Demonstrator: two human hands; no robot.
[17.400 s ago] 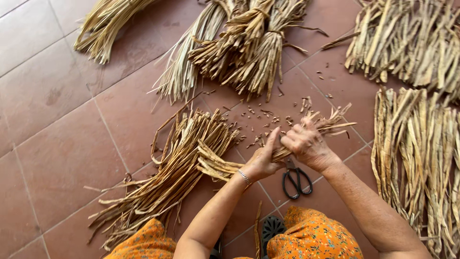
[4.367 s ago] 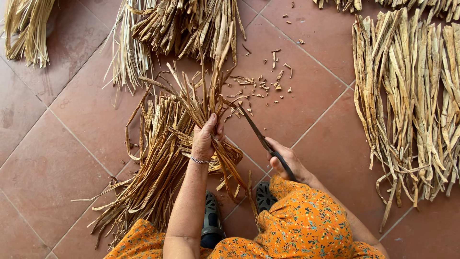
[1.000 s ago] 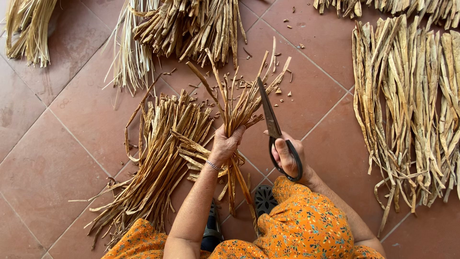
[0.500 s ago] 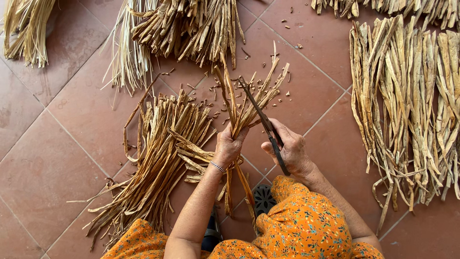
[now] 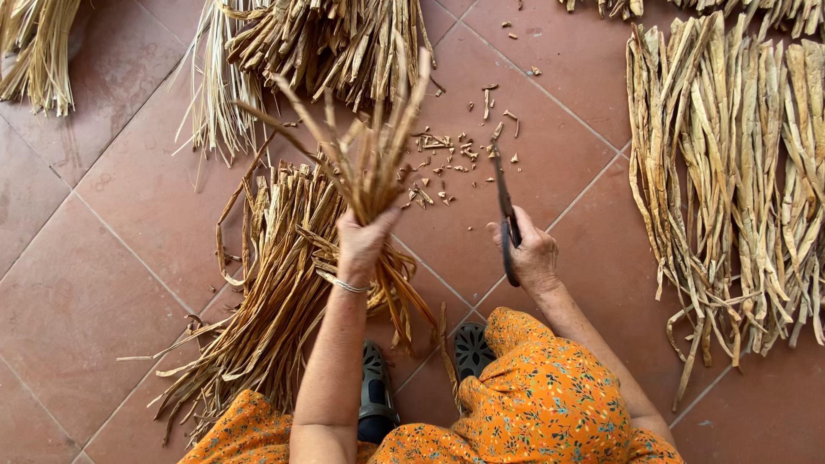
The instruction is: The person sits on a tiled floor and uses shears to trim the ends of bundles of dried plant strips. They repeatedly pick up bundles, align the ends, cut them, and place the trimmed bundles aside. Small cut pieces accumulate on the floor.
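Gripping a dried-leaf bundle [image 5: 369, 172] in my left hand [image 5: 363, 245].
Right hand [image 5: 531, 256] fingers wrap the scissors [image 5: 505, 215], just right of the bundle.

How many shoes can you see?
2: one dark shoe beside the left forearm, the other shoe peeking out by the orange dress. Both are partly hidden.

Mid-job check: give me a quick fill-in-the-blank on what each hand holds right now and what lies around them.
1. The left hand grips a bunch of dried ____ strips.
2. The right hand holds a pair of ____, blades away from the body.
3. Small cut scraps lie on the ____ floor tiles.

Missing words: leaf; scissors; reddish-brown
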